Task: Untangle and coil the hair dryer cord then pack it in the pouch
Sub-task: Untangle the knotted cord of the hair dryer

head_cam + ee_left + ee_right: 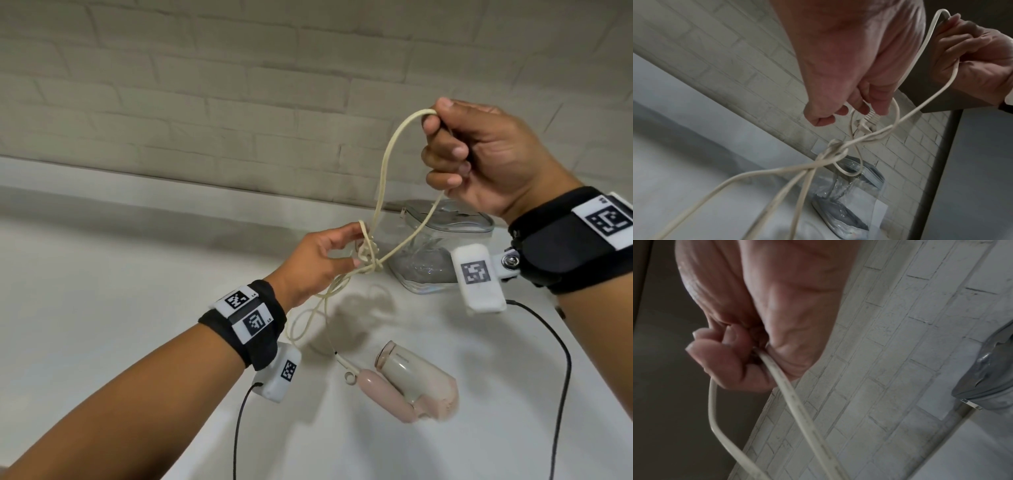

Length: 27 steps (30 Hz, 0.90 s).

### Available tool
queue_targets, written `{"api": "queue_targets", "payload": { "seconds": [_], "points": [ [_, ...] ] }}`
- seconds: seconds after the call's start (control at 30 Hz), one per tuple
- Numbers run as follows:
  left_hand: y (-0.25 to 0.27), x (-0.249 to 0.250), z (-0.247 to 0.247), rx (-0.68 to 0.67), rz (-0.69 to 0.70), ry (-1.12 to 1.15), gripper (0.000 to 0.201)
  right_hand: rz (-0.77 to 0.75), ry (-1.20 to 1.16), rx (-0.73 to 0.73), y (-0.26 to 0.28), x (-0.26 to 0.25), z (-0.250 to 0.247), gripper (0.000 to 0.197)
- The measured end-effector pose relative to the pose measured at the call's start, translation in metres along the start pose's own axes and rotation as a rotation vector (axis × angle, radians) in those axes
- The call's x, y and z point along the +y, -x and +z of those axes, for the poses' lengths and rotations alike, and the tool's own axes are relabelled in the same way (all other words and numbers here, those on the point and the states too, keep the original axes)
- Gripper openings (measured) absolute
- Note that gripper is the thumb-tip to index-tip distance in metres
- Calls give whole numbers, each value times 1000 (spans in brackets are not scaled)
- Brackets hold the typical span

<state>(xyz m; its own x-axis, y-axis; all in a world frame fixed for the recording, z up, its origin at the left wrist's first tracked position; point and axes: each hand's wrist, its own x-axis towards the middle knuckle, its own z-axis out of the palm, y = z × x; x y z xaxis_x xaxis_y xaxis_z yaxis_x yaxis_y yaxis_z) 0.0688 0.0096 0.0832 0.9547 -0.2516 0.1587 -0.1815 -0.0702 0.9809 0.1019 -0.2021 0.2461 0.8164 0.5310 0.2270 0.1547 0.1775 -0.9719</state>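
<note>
A pink and cream hair dryer [407, 387] lies on the white counter [120, 291], folded. Its cream cord [387, 161] rises from the handle into a knot [368, 257] held in the air. My left hand [325, 260] pinches the cord and its plug [865, 121] at the knot. My right hand [479, 161] is raised higher, fist curled round a loop of the cord [781, 378]. The clear pouch [442, 253] stands open behind the knot, under my right hand.
A pale brick wall [239, 85] runs along the back of the counter. Black cables [561, 377] hang from the wrist cameras, one to the right of the dryer, one [239, 428] at the front.
</note>
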Motion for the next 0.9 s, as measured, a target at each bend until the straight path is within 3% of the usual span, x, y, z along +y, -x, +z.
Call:
{"api": "queue_targets", "payload": {
  "seconds": [0.07, 0.17, 0.3, 0.43, 0.57, 0.67, 0.73, 0.8, 0.9],
  "points": [
    [-3, 0, 8, -38, -21, 123, 67, 1, -12, 3, 1, 1, -3, 31],
    [-9, -2, 15, -32, -18, 118, 64, 8, -31, 21, 4, 6, -9, 30],
    [-11, -2, 16, -22, 50, 38, 44, 42, 4, 117, 9, 17, -22, 30],
    [-10, 2, 11, -45, 68, -190, 25, 166, 138, 278, 17, 35, -40, 31],
    [-11, -4, 6, -8, 39, -220, 7, 287, 438, 408, 26, 57, -46, 23],
    [-12, -8, 7, 21, 57, -366, 14, 488, 843, 301, 35, 68, -42, 26],
    [-11, -5, 10, 28, 115, -550, 15, 517, 1100, 170, 37, 70, -33, 31],
    [-11, -4, 12, 12, 157, -705, 15, 438, 1042, 65, 33, 75, -20, 46],
    [-11, -3, 12, -116, 125, -744, 28, 478, 735, -169, 28, 93, 0, 59]
  ]
}}
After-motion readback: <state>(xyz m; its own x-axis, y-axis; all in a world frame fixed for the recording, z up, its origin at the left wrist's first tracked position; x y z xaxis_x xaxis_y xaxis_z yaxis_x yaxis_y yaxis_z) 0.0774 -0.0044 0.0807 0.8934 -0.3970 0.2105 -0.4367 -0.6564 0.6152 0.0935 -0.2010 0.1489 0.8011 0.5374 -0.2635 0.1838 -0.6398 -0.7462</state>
